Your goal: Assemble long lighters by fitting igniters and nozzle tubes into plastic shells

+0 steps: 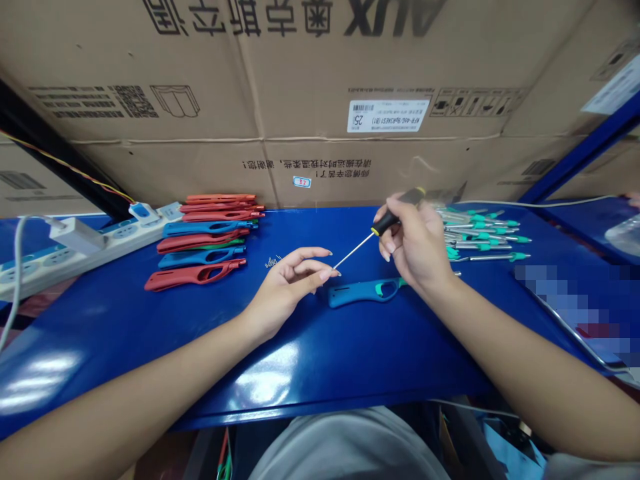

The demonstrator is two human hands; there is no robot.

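Note:
My right hand point(417, 243) is closed round the black and yellow handle of a screwdriver point(357, 248), whose shaft slants down to the left. At the shaft's tip, the thumb and fingers of my left hand point(295, 283) are pinched together; anything small between them is too tiny to make out. Just below the tip, a blue lighter body point(357, 293) with a teal trigger lies on the blue table point(240, 373). A little pile of small screws point(273, 261) sits behind my left hand.
Red, blue and orange lighter bodies point(200, 275) lie stacked at the left, beside a white power strip point(120, 233). Metal rods with teal parts point(485, 237) are heaped at the right. A cardboard wall point(200, 160) stands behind. A flat device point(575, 320) lies at the right edge.

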